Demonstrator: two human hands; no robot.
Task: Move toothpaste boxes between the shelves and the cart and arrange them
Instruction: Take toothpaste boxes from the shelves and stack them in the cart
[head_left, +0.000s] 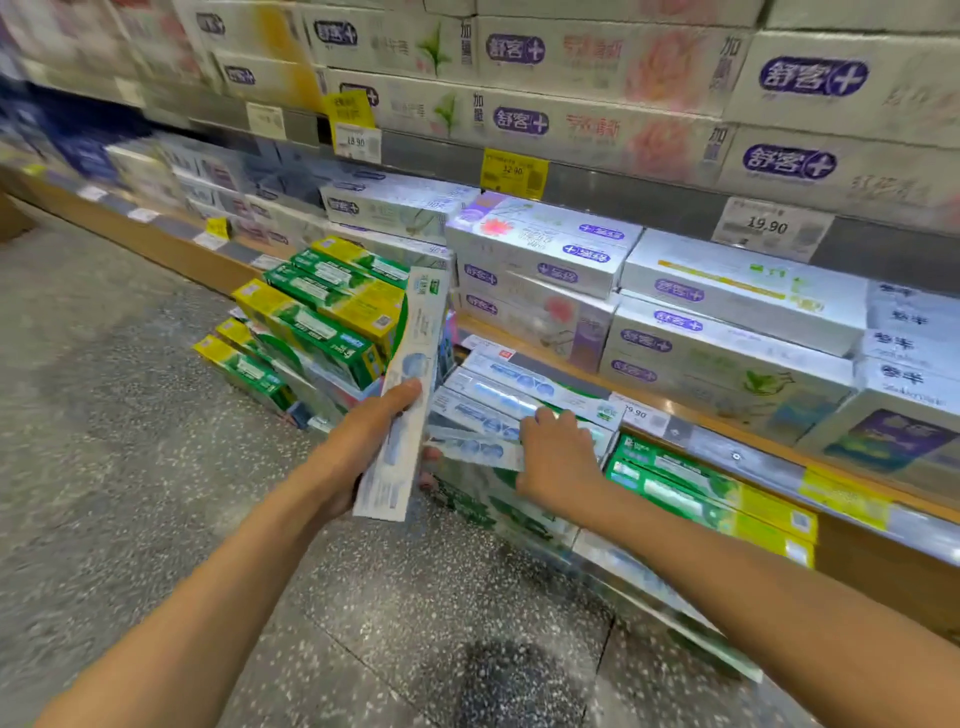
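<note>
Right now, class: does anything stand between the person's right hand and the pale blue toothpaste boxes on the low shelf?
Nothing visible does. The right hand already rests on the pale blue boxes. The left hand holds a separate pale blue box upright, off to their left.

Aisle side: we have the speckled floor open to the left and below our arms.
Left of reach: the leaning green-and-yellow boxes crowd us.
Between our hands: the upright pale box in our left hand blocks the gap.
Lowest shelf: the blue-white boxes fill it under our right hand.
Above: the shelf edge overhangs it.
</note>
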